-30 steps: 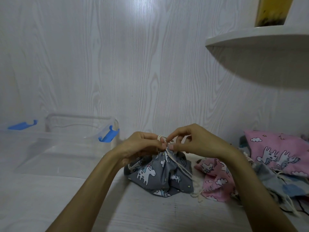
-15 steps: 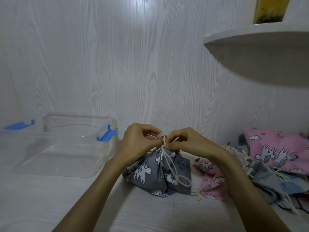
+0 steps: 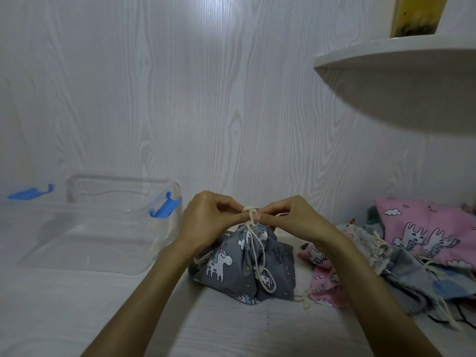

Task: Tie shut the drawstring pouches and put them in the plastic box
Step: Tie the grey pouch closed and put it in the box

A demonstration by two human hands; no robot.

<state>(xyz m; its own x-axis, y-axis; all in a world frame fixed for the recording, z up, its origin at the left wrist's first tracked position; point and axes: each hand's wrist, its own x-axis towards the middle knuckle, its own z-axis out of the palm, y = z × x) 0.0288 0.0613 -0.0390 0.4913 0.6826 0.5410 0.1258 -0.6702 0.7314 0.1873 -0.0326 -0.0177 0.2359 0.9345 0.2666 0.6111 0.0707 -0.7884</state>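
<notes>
Step in hand, as I judge it: tying the knot on the grey pouch (image 3: 242,269), not yet boxing it. The pouch sits on the white table (image 3: 77,318) at centre, its neck gathered upward into a peak.

My left hand (image 3: 208,222) and right hand (image 3: 291,220) meet directly over that peak, fingertips almost touching. Both are pinched shut on the cream cord (image 3: 249,212), which bunches into a small knot between them. The cord's loose tails hang down the near face of the pouch and end in a loop low on the fabric.

Thing relative to grip: the pouch body hangs just below both hands, held only by its cord at the neck; its base rests on the table.

Next move, my estimate: pull the two cord ends apart sideways to seat the knot, then lift the pouch left into the clear plastic box (image 3: 103,243), which stands open at far left with blue clips. I see nothing in it, though the clear walls make that hard to confirm.

The pile of pouches (image 3: 412,253), pink and grey, lies to the right, apparently untied.
</notes>
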